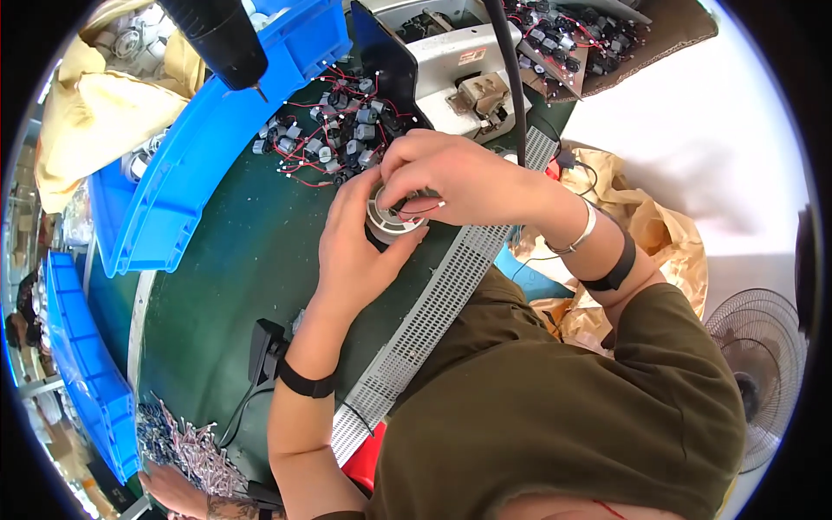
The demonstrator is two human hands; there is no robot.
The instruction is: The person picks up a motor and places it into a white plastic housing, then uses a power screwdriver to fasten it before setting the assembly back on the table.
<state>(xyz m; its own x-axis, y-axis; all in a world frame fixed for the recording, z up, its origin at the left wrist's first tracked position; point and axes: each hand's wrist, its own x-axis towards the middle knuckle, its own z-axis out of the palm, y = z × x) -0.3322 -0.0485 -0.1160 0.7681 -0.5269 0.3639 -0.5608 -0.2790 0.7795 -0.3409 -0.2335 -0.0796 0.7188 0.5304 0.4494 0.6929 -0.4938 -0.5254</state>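
Left grip (348,260) cups a round white housing (392,227); right grip (455,178) arches over it, its hold unclear.

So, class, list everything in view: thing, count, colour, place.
Round part: one, white, in left hand
Motors: many, grey, heaped top centre
Bins: at least two, blue, left
Power tool: one, black, top left
Machine: one, white, top centre
Cardboard box: one, brown, top right
Fan: one, grey, right
Crumpled paper: count unclear, brown, right
Wrapping: count unclear, yellow, top left
Small parts: many, pale and dark, lower left
Table: one, green, centre
Grille strip: one, grey, table's edge
Co-worker's hand: one, lower left
Shirt: one, olive, bottom
Left hand: one, bare, around round part
Right hand: one, bare, at round part
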